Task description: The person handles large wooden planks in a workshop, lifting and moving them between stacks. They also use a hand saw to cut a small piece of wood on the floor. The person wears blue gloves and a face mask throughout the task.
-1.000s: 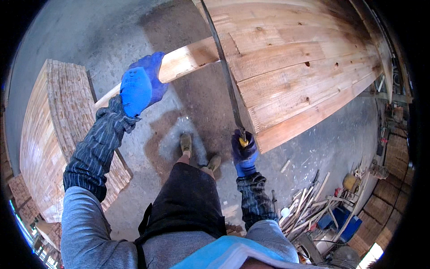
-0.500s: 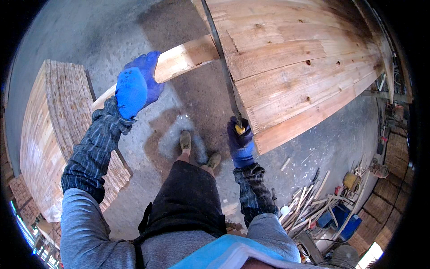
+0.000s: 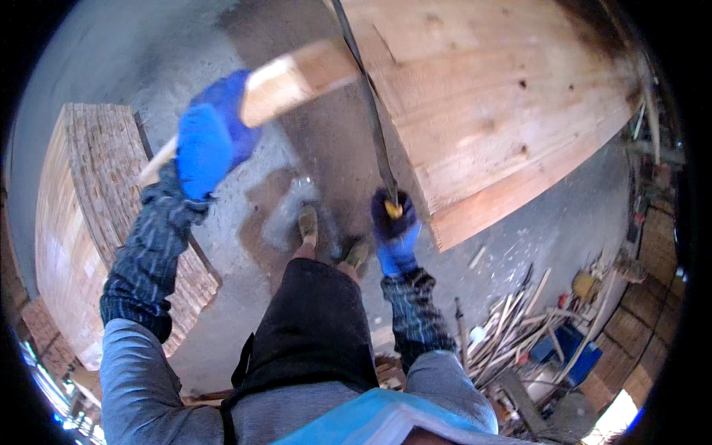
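Observation:
My left hand [image 3: 213,137], in a blue glove, is closed around a pale wooden board [image 3: 297,80]. The board's far end is blurred and lies close to a long, thin dark blade. Its other end shows beside my left sleeve. In its dark blue glove, my right hand [image 3: 395,231] grips the yellow handle [image 3: 393,210] of this long dark blade [image 3: 368,96], which runs upward past the top edge of the view. I cannot tell the tool's exact kind. To its right lies a large wooden panel [image 3: 482,111] of joined planks.
At the left stands a stack of wooden panels [image 3: 104,178]. Loose wood strips [image 3: 512,326] and a blue container [image 3: 571,356] are heaped at the lower right, with brown stacks [image 3: 630,326] beyond. My feet are on the concrete floor [image 3: 222,252].
My left hand and the board have shifted a little left and up, and the board is blurred by motion. A wider gap now shows between the blade's lower end and the panel.

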A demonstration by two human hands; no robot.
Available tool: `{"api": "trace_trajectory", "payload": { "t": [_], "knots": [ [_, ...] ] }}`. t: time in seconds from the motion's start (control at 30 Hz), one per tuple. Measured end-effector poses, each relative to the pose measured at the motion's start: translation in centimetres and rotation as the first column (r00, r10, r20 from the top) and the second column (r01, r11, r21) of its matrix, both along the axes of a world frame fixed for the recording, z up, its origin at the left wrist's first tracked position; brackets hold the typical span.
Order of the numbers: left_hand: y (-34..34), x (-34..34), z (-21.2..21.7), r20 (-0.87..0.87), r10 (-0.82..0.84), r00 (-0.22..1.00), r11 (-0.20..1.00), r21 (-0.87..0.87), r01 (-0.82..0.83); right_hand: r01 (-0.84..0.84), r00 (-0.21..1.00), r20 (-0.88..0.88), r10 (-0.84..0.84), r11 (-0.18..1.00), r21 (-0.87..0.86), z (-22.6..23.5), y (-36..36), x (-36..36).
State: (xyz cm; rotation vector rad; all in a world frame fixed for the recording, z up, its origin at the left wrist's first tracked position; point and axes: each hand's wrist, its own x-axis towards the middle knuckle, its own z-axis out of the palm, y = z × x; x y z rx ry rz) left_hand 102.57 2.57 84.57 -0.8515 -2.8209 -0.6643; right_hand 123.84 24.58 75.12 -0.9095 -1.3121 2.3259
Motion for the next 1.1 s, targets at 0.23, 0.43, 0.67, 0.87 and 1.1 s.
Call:
{"api": "trace_trajectory", "payload": {
  "t": [0.23, 0.43, 0.67, 0.87, 1.1],
  "knots": [
    [-0.1, 1.0, 0.1, 0.121, 0.112, 0.986, 0.992, -0.068, -0.104, -0.271, 0.951, 0.280, 0.133, 0.795, 0.542, -7.7, 0.8, 11.8],
    [0.2, 0.3, 0.5, -0.004, 0.080, 0.997, 0.997, -0.013, -0.080, -0.285, 0.864, 0.503, -0.041, 0.783, 0.553, -6.2, 2.6, 12.8],
    [-0.3, 0.7, -0.5, 0.052, 0.094, 0.994, 0.995, -0.035, -0.092, -0.397, 0.905, 0.415, 0.089, 0.524, 0.753, -5.5, 5.0, 12.3],
    [0.3, 0.0, -0.5, 0.045, 0.085, 0.995, 0.996, -0.017, -0.085, -0.338, 0.936, 0.335, 0.113, 0.558, 0.758, -7.3, 5.6, 11.7],
    [0.0, 0.5, -0.7, 0.112, 0.079, 0.991, 0.997, 0.001, -0.079, -0.427, 0.886, 0.419, 0.200, 0.706, 0.566, -2.8, 4.8, 13.6]
  ]
}}
